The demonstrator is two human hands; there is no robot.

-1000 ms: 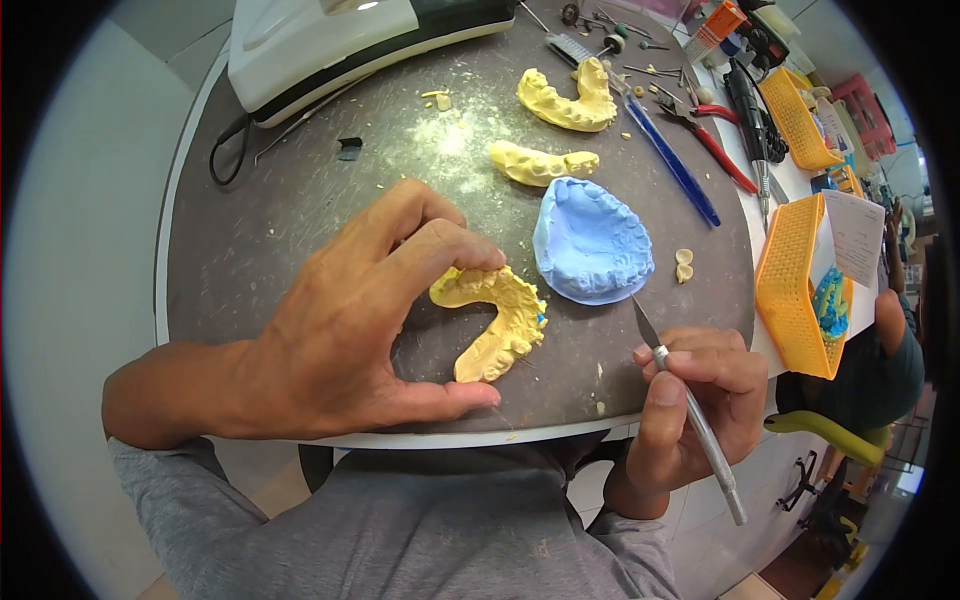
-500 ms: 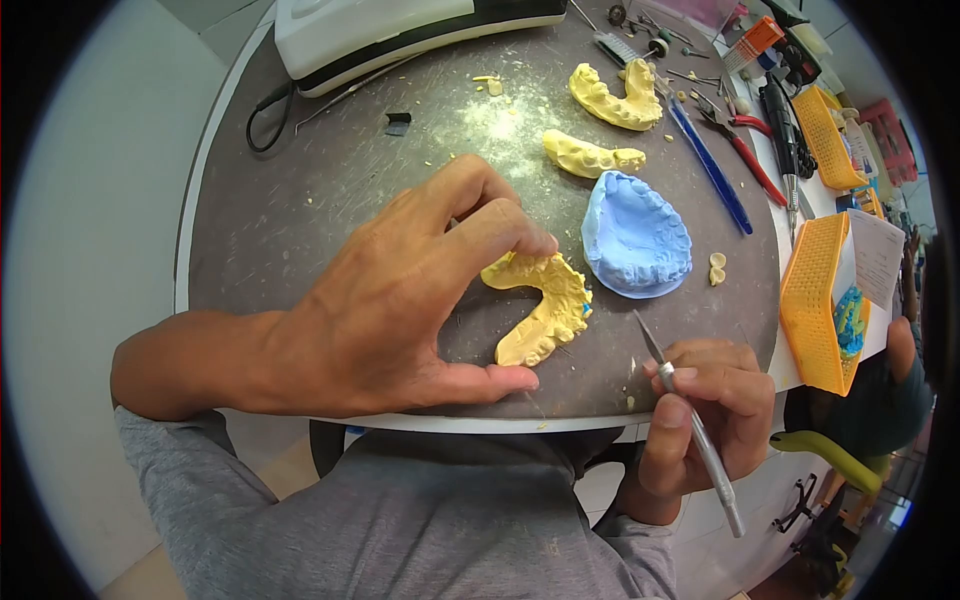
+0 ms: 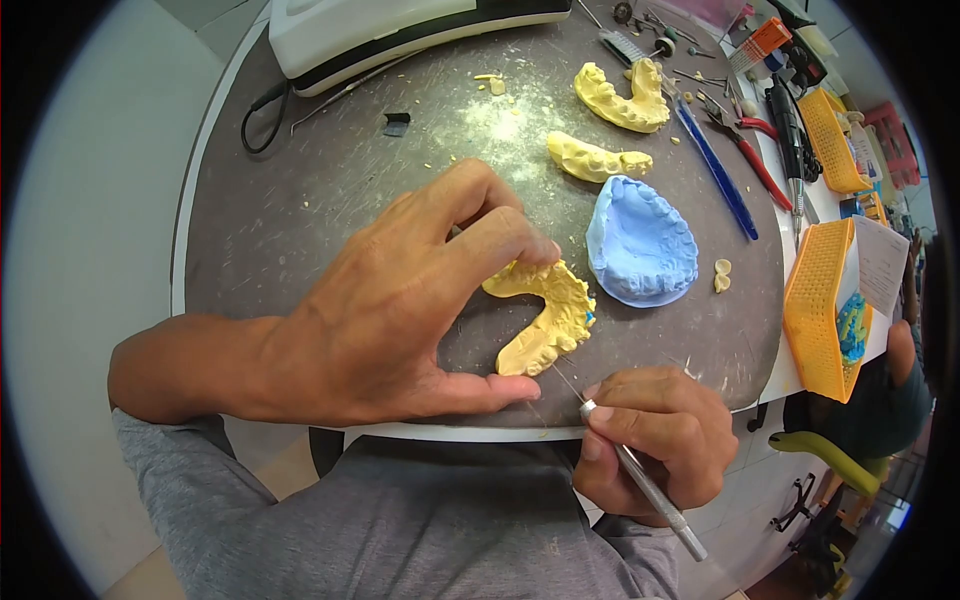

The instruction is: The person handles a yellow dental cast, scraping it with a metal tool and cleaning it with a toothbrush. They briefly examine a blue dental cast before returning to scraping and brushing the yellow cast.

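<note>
A yellow horseshoe-shaped dental cast lies on the dark worktop, with a little blue on its outer tooth edge. My left hand spans it, index fingertip on the far end and thumb against the near end. Pinched like a pen in my right hand is a metal-handled craft knife. Its thin blade points up and left, the tip close to the cast's near end. Just beyond the cast sits a blue dental model.
Farther back are a short yellow cast piece and another yellow arch cast. On the right lie a blue-handled tool, red-handled pliers and a yellow basket. A white machine stands at the back left, near pale powder.
My right hand has moved left with the craft knife, bringing the blade from the open worktop to beside the cast's near end. The left hand keeps its hold on the cast.
</note>
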